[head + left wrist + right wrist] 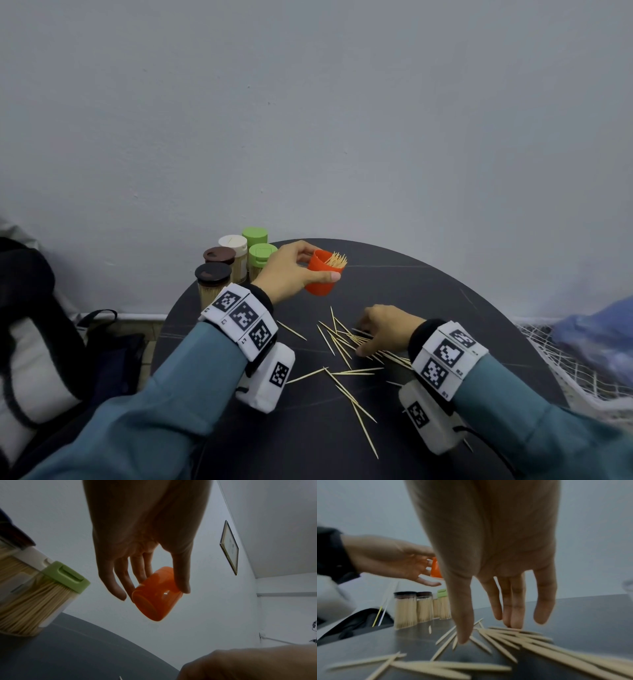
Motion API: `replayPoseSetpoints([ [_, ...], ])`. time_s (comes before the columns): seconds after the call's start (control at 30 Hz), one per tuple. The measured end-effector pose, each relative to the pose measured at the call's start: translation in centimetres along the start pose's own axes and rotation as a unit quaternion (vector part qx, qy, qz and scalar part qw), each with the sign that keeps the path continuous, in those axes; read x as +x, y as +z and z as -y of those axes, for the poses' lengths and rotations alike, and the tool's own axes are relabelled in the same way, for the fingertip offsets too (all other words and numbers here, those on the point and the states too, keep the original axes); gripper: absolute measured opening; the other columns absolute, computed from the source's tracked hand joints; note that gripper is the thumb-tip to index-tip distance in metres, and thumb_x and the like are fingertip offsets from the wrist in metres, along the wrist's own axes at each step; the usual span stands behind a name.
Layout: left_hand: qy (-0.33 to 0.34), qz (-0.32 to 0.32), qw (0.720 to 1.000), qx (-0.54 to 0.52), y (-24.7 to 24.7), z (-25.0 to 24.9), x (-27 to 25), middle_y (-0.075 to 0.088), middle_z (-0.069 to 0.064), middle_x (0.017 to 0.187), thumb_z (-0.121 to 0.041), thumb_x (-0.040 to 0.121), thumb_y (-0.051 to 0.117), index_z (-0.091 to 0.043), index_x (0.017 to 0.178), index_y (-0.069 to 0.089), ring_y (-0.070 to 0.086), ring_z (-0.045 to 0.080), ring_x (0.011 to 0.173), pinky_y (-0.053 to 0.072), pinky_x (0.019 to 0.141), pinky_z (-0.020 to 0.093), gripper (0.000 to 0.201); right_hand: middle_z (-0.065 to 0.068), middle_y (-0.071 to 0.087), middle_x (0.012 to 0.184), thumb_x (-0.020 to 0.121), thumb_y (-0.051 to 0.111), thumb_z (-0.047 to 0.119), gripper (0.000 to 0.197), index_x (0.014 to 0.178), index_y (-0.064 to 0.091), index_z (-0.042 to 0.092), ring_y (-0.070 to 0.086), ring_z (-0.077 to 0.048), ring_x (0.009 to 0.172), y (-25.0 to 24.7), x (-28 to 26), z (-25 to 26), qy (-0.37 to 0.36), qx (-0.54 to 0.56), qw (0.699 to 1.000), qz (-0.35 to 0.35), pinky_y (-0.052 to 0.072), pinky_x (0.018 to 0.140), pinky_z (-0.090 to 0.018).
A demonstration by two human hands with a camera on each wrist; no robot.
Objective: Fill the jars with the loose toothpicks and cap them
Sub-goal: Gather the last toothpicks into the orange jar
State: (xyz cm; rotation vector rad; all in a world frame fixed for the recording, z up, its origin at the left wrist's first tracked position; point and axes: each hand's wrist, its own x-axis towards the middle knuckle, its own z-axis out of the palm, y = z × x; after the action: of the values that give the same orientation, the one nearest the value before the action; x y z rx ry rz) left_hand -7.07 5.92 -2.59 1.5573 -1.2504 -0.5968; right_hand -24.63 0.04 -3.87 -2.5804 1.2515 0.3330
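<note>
1. Loose toothpicks (346, 346) right up close, scattered across the near half of the dark round table (445, 301), some crossing each other, a few lying apart toward the front edge
2. Right hand (387, 329) is down among them, fingers straight and spread, thumb tip (462, 639) and middle fingertips touching the thickest bunch: grip released, nothing pinched
3. Left hand (291, 270) is up above the table further back, grip wrapped round an orange jar (322, 274), thumb on the near side, fingers on the far side
4. That orange jar is uncapped and tilted, its mouth toward the right, with a bundle of toothpick tips (337, 260) poking out
5. Capped jars (236, 263) at the table's far left edge, touching in a cluster, all packed with toothpicks: two dark lids nearest, a cream one behind, two green ones beside it
6. Off the table to the left, a black and white bag (30, 335)
</note>
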Motion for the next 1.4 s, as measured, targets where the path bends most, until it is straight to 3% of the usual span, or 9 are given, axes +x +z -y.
replayPoseSetpoints([
  [0.3,0.0,0.002,1.0,0.005,0.1,0.0,-0.1,0.063,0.004,0.113,-0.022,0.069,0.082,-0.012,0.115,0.058,0.056,0.015,0.107,0.046,0.089,0.027,0.053,-0.014,0.058,0.12,0.084,0.067,0.018,0.038,0.117,0.057,0.003,0.058,-0.027,0.109,0.6,0.8,0.7,0.033,0.002,0.999,-0.028,0.05,0.092,-0.035],
  [0.73,-0.003,0.009,1.0,0.017,0.0,-0.1,-0.3,0.061,0.003,0.115,-0.023,0.07,0.081,-0.012,0.118,0.057,0.054,0.014,0.107,0.044,0.088,0.025,0.054,-0.015,0.057,0.122,0.092,0.055,0.015,0.031,0.119,0.055,0.002,0.057,-0.028,0.111,0.7,0.6,1.1,0.026,-0.036,0.999,0.009,0.048,0.096,-0.035],
  [1.07,0.001,0.006,1.0,0.02,0.1,0.1,-0.2,0.063,0.006,0.115,-0.023,0.069,0.082,-0.011,0.115,0.059,0.057,0.017,0.11,0.046,0.093,0.029,0.053,-0.017,0.054,0.126,0.097,0.044,0.013,0.03,0.121,0.052,-0.002,0.054,-0.029,0.115,1.0,0.4,1.4,0.014,-0.072,0.997,0.021,0.044,0.091,-0.032],
  [1.2,0.001,0.006,1.0,0.022,0.1,0.1,-0.1,0.064,0.006,0.115,-0.024,0.068,0.083,-0.012,0.114,0.059,0.057,0.017,0.11,0.046,0.096,0.032,0.053,-0.016,0.055,0.124,0.099,0.041,0.019,0.032,0.121,0.052,-0.001,0.056,-0.025,0.106,0.8,0.6,1.2,0.022,-0.055,0.998,0.005,0.045,0.091,-0.032],
  [1.3,0.0,0.008,1.0,0.02,0.1,0.1,-0.1,0.064,0.005,0.115,-0.024,0.068,0.083,-0.013,0.114,0.059,0.057,0.018,0.11,0.047,0.097,0.032,0.053,-0.016,0.058,0.12,0.099,0.042,0.024,0.034,0.117,0.055,-0.001,0.057,-0.028,0.109,0.2,0.6,0.8,0.021,-0.016,1.0,-0.014,0.046,0.092,-0.034],
  [1.4,-0.002,0.01,1.0,0.019,0.1,0.2,-0.1,0.064,0.006,0.115,-0.024,0.068,0.083,-0.013,0.114,0.059,0.057,0.018,0.11,0.047,0.096,0.032,0.053,-0.014,0.064,0.111,0.097,0.046,0.022,0.025,0.102,0.062,0.003,0.061,-0.024,0.102,-0.2,0.7,-0.2,0.013,0.04,0.998,-0.045,0.048,0.087,-0.03],
])
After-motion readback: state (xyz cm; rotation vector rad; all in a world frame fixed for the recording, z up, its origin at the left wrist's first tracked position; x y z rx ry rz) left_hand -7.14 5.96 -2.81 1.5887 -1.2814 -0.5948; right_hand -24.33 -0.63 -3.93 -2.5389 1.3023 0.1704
